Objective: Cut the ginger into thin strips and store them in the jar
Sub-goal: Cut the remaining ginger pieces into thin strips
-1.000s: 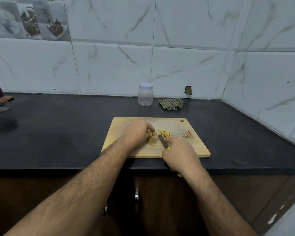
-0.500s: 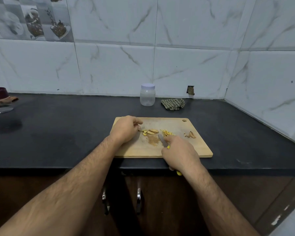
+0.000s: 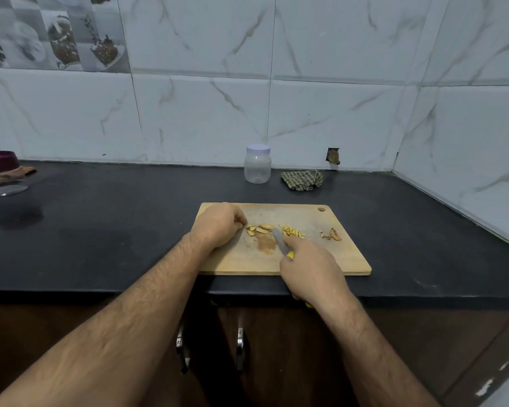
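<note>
Lying on the dark stone surface: rectangular wooden cutting board. Standing behind it, lidded: clear plastic jar. Resting curled on the board beside the flat ginger slices, holding nothing: left hand. Gripping the yellow-handled knife, blade between slices and thin yellow ginger strips: right hand.

Black counter, cutting board, jar, cloth
</note>
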`<state>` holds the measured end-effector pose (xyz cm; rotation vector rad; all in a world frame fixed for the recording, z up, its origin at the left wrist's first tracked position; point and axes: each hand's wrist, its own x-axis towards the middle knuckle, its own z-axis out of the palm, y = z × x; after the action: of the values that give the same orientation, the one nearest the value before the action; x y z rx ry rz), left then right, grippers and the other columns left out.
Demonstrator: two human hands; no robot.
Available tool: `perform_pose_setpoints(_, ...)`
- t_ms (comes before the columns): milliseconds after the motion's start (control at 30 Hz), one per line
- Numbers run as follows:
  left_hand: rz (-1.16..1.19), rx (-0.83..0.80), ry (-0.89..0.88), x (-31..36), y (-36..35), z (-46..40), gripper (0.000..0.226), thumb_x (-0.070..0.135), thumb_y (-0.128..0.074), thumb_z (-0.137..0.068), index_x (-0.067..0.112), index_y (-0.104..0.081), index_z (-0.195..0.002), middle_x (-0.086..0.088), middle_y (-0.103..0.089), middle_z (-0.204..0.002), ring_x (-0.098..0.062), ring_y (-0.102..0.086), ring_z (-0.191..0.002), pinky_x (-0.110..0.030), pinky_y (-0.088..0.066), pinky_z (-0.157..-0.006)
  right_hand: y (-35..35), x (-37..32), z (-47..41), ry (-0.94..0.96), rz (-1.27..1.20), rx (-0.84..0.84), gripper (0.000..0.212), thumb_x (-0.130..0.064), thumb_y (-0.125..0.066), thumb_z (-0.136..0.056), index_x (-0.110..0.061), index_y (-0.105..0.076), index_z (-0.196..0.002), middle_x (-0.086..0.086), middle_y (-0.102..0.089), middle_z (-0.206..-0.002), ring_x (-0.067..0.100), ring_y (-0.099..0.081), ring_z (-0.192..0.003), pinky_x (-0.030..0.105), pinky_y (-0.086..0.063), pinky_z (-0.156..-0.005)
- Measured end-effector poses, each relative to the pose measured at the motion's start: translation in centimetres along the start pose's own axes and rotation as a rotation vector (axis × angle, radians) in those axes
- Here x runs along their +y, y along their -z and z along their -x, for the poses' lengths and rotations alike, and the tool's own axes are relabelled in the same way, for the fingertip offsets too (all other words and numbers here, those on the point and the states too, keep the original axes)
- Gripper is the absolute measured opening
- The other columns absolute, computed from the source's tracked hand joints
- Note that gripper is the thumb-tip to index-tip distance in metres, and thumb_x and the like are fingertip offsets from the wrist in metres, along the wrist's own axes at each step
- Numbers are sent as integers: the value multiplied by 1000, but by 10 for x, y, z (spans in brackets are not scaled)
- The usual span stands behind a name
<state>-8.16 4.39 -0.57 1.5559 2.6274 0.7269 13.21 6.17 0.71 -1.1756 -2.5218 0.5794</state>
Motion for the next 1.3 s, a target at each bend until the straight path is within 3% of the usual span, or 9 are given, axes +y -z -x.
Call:
perform_pose_setpoints(167,-18,17,7,4,1,2,17,20,-59,-94,24,-75,-97,10,-71,-100,-8,-63,-94,-29,-52,-87,-3,0,2,20,-10,21,47,-21,-46,-97,-26,-46,-144,-2,-61,-127,19,-57,-109,35,-49,-88)
perform_pose_setpoints(300,115,11,62,11,8,5,15,19,-61,-92,20,-75,-88,10,-73,-94,-7,-64,-89,-26,-51,-79,-3,2,2,26,-20,10,47,-21,-46,-96,-26,-46,-144,-1,-61,-127,20,-59,-105,36,-51,-87)
perform_pose_setpoints(467,425,-201,155,36,13,20,9,12,-72,-82,5,-75,-79,-4,-73,-79,-11,-51,-58,-20,-38,-50,-1,4,5,-7,-39,-2,50,-19,-48,-93,-26,-46,-143,-1,-63,-121,24,-69,-89,40,-57,-84)
perform_pose_setpoints(533,441,-227,197,43,8,23,7,10,-74,-77,4,-74,-74,-12,-71,-76,-18,-47,-60,-23,-35,-50,0,4,8,-16,-36,-7,49,-19,-48,-91,-27,-49,-139,-1,-65,-114,26,-70,-88,41,-58,-81)
perform_pose_setpoints(667,383,-236,261,48,0,24,23,12,-73,-77,11,-64,-56,-3,-57,-52,-16,-43,-47,-24,-36,-52,3,5,13,-13,-5,-23,39,-17,-51,-89,-26,-57,-127,-3,-63,-99,24,-67,-81,42,-58,-75)
perform_pose_setpoints(833,341,-264,325,48,0,27,17,17,-72,-81,11,-66,-66,-5,-61,-63,-17,-48,-53,-29,-42,-61,3,4,17,6,27,-41,38,-18,-53,-92,-25,-56,-129,-3,-55,-97,18,-63,-86,39,-57,-77)
perform_pose_setpoints(967,393,-267,313,46,3,29,8,11,-66,-86,6,-72,-84,-3,-60,-60,-14,-47,-48,-24,-40,-51,-1,-1,20,14,27,-44,38,-19,-53,-91,-25,-55,-129,-3,-61,-101,19,-64,-85,41,-59,-76)
perform_pose_setpoints(1100,340,-258,231,47,5,29,7,7,-67,-85,8,-73,-81,3,-58,-51,-11,-47,-47,-22,-39,-48,-5,-2,20,30,70,-40,37,-20,-52,-93,-23,-54,-130,0,-63,-110,20,-60,-98,38,-55,-83)
perform_pose_setpoints(1300,196,-216,186,45,-1,24,5,19,-73,-80,14,-75,-81,5,-63,-59,-12,-54,-56,-27,-47,-65,-8,-5,25,24,54,-58,24,-18,-47,-92,-21,-56,-114,0,-61,-97,23,-64,-87,39,-57,-77)
